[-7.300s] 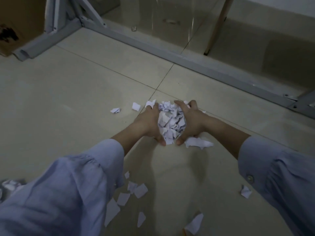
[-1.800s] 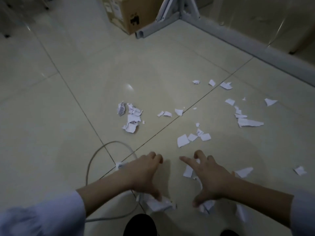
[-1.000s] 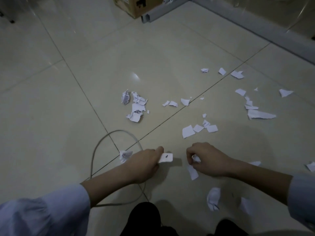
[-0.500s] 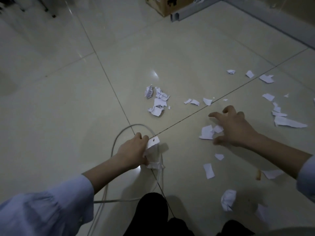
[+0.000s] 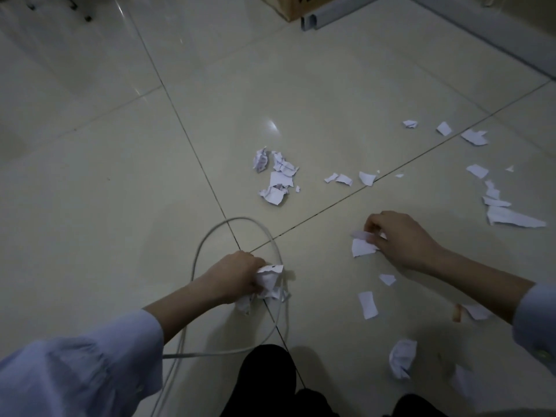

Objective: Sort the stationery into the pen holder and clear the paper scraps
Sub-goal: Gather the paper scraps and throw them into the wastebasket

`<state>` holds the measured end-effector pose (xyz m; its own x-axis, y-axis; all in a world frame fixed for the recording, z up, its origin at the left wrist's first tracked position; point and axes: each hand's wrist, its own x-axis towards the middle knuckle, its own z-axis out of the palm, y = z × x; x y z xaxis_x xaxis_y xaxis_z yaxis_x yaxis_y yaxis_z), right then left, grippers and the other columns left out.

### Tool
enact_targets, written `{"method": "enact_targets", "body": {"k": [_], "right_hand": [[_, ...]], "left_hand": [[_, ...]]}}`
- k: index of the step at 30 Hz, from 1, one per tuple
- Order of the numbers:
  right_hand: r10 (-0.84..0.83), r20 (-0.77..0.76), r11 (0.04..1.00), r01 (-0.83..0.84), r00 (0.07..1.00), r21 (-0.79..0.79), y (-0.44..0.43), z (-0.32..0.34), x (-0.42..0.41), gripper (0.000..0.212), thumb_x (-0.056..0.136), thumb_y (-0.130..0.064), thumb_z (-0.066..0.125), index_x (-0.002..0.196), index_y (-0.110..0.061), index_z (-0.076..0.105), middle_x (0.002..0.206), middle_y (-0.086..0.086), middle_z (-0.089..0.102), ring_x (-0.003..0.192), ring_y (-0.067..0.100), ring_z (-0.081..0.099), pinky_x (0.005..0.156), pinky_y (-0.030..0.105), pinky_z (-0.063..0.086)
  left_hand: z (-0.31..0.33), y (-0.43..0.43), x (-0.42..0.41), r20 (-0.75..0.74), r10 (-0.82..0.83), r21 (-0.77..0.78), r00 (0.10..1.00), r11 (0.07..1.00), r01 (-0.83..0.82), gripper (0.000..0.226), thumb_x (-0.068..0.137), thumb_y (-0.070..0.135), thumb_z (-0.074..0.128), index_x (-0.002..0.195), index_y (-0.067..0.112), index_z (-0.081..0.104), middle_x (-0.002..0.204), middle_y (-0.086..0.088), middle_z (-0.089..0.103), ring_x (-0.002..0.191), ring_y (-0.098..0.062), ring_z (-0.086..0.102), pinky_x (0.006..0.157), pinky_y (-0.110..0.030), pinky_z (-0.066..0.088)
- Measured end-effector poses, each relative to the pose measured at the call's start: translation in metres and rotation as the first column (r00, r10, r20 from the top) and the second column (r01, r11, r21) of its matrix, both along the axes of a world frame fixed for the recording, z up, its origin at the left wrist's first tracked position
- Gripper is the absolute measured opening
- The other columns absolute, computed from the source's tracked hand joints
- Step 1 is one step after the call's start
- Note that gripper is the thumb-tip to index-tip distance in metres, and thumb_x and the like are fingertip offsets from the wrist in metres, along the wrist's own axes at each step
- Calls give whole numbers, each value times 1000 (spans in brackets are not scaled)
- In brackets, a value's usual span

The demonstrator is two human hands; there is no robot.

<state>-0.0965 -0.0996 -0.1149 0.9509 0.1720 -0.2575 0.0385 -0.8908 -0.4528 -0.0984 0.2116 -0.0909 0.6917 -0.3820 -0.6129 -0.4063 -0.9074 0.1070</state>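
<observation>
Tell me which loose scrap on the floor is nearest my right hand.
The small flat scrap just beneath the right hand, which itself pinches other scraps. The taller rectangular scrap lies farther toward you.

One head-worn wide-angle view, facing forward and steeply down, close above the tiled floor (image 5: 114,224)

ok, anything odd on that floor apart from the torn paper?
A pale cable loops across the floor and runs under the wad of paper that the left hand grips; it could snag. A small orange bit lies by the right forearm; too small to identify.
</observation>
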Motion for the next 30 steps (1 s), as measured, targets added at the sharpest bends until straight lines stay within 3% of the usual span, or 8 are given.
{"method": "enact_targets", "body": {"k": [4,10,14,17,20,22,26,30], "right_hand": [[0,13,1000,0,1000,25,-2,2,4,11,91,-20,60,88,-10,62,90,6,56,84,22,53,71,31,37],[-211,-91,912,230,973,339,4,10,11,15,81,-9,69,74,-7,56,71,8,67,53,14,63,46,14,46],[-171,-150,872,221,974,436,7,12,12,17,87,0,56,84,-16,61,81,3,67,50,14,62,49,25,54],[-86,-138,926,130,987,356,4,12,12,37,88,3,44,85,-24,69,84,-8,62,56,0,57,58,7,43],[-37,-105,972,60,994,225,4,10,9,30,85,-4,48,75,-26,67,84,-7,57,77,8,57,61,7,35],[-16,-96,983,33,995,179,5,9,5,6,81,-19,60,81,-25,60,88,-7,49,80,16,54,62,13,33],[218,-110,975,-211,970,72,7,8,-5,56,70,-44,72,118,-27,48,113,-1,34,99,16,39,81,28,39],[352,-83,931,-358,932,-66,15,7,-13,44,78,-27,62,120,-27,49,122,2,35,102,20,35,85,32,41]], "left_hand": [[3,7,5,-50,67,-90,996,993,-72,24,81,28,65,96,11,63,98,-9,69,94,-26,61,76,-32,46],[16,14,11,38,258,-244,965,939,-241,22,81,26,63,92,7,65,91,-12,70,88,-27,63,67,-25,39],[29,10,16,52,415,-406,908,840,-361,30,74,39,67,89,13,65,84,-4,67,81,-23,63,70,-29,46],[35,4,20,21,401,-458,916,818,-348,26,80,16,66,105,15,61,99,-3,65,94,-25,60,83,-35,49],[38,3,23,-35,345,-446,938,835,-323,23,79,6,57,99,19,62,98,-2,65,93,-25,62,82,-38,51],[38,1,26,-62,354,-428,933,835,-346,16,78,10,57,93,16,61,93,-5,65,90,-27,62,78,-38,52],[40,-6,32,-134,400,-388,907,821,-419,38,59,29,54,92,9,58,89,-9,65,86,-29,61,76,-42,50],[37,-8,44,-170,446,-423,879,773,-474,44,61,42,70,95,15,63,93,-4,68,89,-22,63,80,-40,51]]}}
